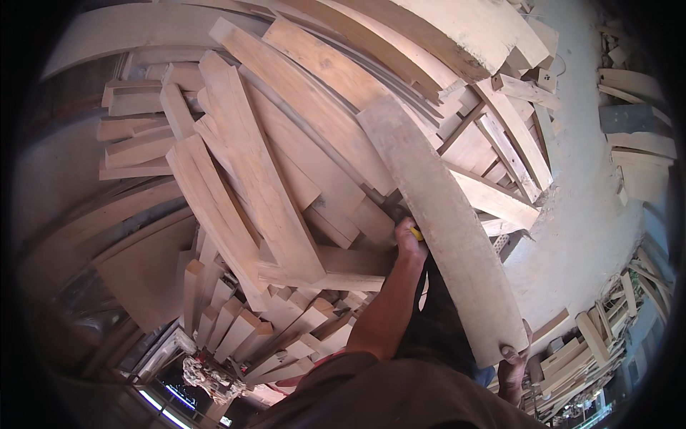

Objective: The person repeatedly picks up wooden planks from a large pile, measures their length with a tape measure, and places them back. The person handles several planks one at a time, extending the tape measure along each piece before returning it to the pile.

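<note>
A long, pale wooden plank (446,229) is held by both hands and lies slanted over a pile of timber (257,186), running from the upper middle of the view down toward the lower right. The right hand (516,352) is closed on the plank's near end, fingertips curled over the lower corner of its broad face; the rest of that hand is hidden behind the board. The left hand (409,239) is set against the plank's left edge about midway along its length, fingers wrapped under the edge and thus closed on it. A small yellow object (416,234) is seen at this hand, just at the plank's edge; what it is cannot be told.

The pile is made of many rough-sawn boards and short blocks, crossing one another at varied angles. Shorter cut blocks (243,329) are stacked along the pile's near edge, below the left forearm. A wide curved board (457,32) is seen at the pile's far edge, above the plank's upper end. To the right of the pile, a pale dusty floor (593,200) is visible, with further offcuts (636,136) scattered along its right edge and a second heap of sticks (593,343) at the lower right.
</note>
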`<control>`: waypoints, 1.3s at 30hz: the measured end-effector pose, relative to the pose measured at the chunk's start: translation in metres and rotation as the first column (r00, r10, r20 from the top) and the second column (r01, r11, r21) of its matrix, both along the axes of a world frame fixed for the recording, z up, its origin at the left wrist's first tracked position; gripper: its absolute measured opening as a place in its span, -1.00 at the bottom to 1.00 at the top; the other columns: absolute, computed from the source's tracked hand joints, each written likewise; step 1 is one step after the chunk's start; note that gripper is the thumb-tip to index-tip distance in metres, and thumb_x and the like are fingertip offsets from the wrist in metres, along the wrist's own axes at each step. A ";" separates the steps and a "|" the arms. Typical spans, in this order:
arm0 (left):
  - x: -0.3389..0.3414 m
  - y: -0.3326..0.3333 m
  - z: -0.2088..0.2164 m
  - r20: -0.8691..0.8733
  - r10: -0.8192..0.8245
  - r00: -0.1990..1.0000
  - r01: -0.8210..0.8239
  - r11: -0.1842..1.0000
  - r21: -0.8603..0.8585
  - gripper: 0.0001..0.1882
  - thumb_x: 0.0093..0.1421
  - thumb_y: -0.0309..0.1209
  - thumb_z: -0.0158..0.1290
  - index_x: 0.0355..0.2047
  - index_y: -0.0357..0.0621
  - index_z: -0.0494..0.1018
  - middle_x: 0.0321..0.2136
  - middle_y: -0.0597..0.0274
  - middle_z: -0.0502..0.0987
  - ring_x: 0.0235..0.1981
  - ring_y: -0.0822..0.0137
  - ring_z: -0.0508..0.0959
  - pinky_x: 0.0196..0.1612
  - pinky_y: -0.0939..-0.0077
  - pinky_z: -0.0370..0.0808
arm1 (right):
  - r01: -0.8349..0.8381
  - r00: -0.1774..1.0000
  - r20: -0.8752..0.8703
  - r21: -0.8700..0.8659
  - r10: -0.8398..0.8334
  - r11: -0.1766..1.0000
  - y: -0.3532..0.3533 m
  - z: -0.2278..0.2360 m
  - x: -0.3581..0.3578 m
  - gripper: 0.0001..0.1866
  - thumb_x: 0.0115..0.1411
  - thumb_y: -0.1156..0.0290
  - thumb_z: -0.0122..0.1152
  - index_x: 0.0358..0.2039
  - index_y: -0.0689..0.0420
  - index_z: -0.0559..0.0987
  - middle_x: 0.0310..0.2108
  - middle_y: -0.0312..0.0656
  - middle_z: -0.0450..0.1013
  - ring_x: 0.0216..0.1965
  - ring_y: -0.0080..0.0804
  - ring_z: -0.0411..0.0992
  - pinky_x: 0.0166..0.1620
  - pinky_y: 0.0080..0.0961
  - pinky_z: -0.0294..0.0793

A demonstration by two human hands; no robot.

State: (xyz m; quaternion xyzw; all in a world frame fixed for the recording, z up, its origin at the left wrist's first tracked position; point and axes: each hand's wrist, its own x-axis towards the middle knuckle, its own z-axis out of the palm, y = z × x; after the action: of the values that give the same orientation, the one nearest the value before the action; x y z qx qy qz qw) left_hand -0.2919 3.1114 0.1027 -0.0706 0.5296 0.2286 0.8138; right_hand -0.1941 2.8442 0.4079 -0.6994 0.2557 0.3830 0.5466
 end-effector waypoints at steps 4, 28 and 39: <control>-0.001 0.006 0.031 0.003 0.028 1.000 -0.028 0.999 0.039 -0.59 0.15 -0.32 -0.02 -0.07 -0.32 0.52 -0.17 0.06 0.62 -0.12 0.13 0.63 0.02 0.20 0.56 | -0.003 1.000 0.017 0.041 0.002 0.999 -0.025 -0.009 0.002 0.16 -0.38 0.22 0.67 0.29 0.20 0.29 0.16 -0.04 0.39 0.18 -0.10 0.36 0.27 -0.18 0.29; -0.032 0.263 0.062 -0.763 0.134 0.633 0.469 0.717 0.516 -0.97 -0.01 -0.55 0.01 -0.52 -0.24 0.38 -0.50 0.20 0.49 -0.46 0.31 0.49 -0.33 0.45 0.42 | -0.503 0.864 0.095 0.195 0.494 0.842 0.242 -0.294 -0.052 0.11 -0.04 0.22 0.55 0.38 0.24 0.04 0.22 0.11 0.28 0.27 0.00 0.27 0.31 -0.29 0.28; 0.019 0.264 0.012 -0.928 0.352 0.119 0.985 -0.161 0.065 -0.45 0.12 -0.42 0.25 0.08 -0.42 0.37 -0.09 -0.17 0.51 -0.06 -0.08 0.51 0.06 0.18 0.45 | -0.122 0.934 -0.322 0.112 0.152 0.986 0.227 -0.360 0.060 -0.33 0.17 0.24 0.37 0.26 0.13 0.39 0.00 -0.09 0.49 -0.09 -0.38 0.41 -0.24 -0.41 0.38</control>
State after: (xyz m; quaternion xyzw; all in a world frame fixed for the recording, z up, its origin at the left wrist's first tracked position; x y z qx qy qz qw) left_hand -0.2732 3.3754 0.1150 0.8317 0.5102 0.1298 0.1764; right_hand -0.1345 3.0708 0.0475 -0.6162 0.2768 0.5428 0.4991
